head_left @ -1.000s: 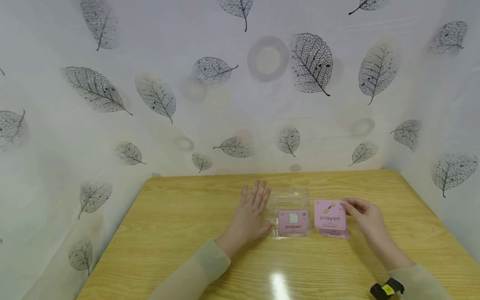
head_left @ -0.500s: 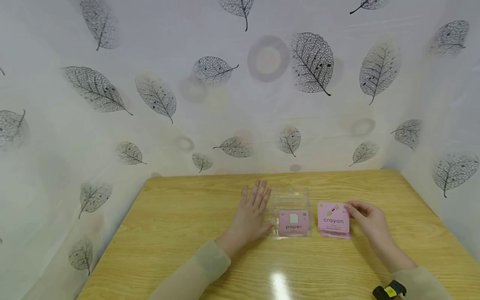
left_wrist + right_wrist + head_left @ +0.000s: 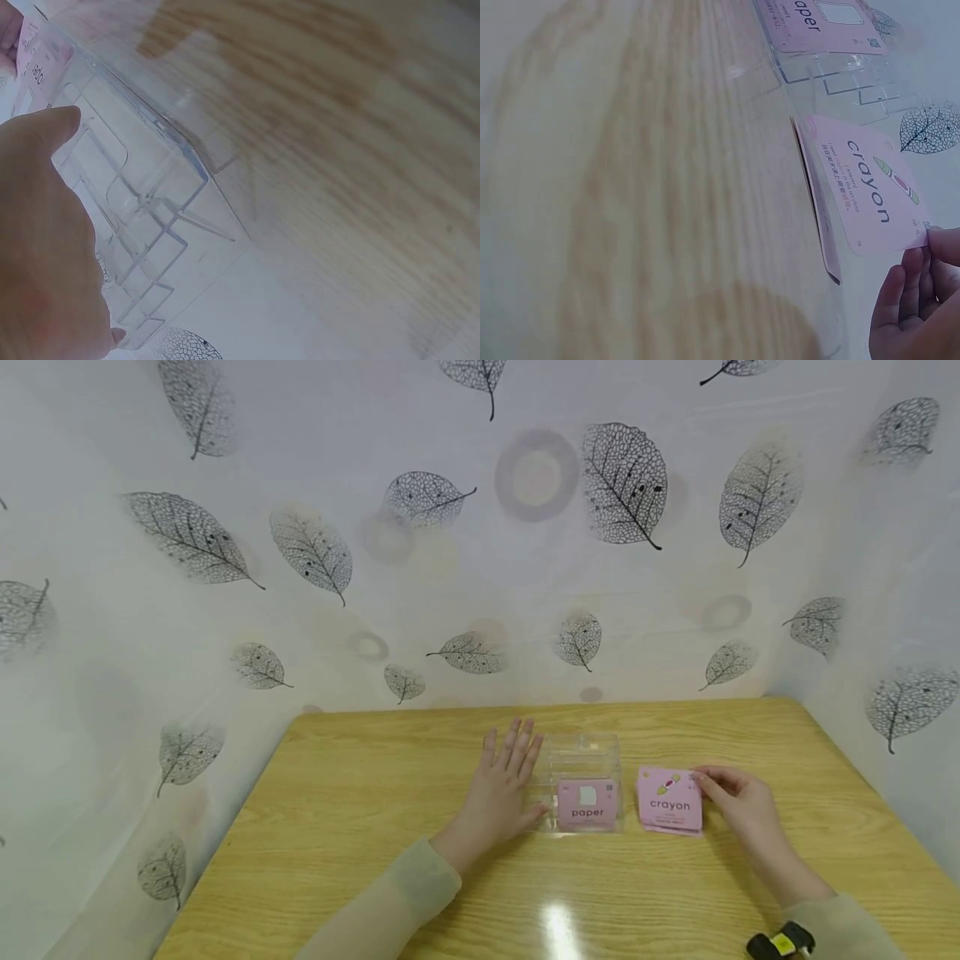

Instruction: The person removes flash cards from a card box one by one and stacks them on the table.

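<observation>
Between finger and thumb, my right hand pinches the upper right corner of a pink card marked "crayon". In the right wrist view that crayon card tilts above other pink cards lying on the table. To its left stands a clear plastic tiered card holder, with a pink "paper" card leaning in its front slot. My left hand has its fingers straight and spread along the holder's left side. In the left wrist view its thumb lies against the clear holder.
The wooden table spreads out on both sides of the holder. Behind it hangs a white curtain printed with leaf skeletons. A black strap with a yellow patch sits at the right wrist.
My right hand has carried the crayon card slightly right and down, so it now covers most of the pink cards beneath. The left hand and the holder have stayed put.
</observation>
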A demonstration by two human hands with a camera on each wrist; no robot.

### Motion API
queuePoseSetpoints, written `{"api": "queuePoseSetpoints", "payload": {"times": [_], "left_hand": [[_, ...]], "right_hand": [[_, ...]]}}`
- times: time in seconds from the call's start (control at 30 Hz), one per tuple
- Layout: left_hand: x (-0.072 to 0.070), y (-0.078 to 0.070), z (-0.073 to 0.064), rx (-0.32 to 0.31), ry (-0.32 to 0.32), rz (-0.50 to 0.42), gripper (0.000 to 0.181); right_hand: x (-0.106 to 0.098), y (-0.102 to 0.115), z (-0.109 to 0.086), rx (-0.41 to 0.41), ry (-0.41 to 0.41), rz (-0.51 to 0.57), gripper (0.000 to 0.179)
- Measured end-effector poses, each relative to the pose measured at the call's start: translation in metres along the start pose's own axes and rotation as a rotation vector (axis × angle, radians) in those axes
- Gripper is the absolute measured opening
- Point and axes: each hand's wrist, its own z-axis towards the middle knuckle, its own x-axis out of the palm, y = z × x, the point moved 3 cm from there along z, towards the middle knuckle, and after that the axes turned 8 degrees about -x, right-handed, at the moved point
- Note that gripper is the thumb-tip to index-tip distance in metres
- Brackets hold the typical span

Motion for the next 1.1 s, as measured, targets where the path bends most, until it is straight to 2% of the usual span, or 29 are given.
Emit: {"api": "queuePoseSetpoints", "payload": {"times": [0.4,1.1], "left_hand": [[-0.0002,0.0006,-0.0010,-0.002,0.002,-0.009,0.103],[-0.0020,0.0017,-0.0003,-0.003,-0.020,-0.018,0.102]], "right_hand": [[0.0011,-0.0046,-0.0008,-0.018,0.013,-0.053,0.045],[0.0030,-0.0093,0.0015,-0.010,-0.031,-0.092,0.038]]}}
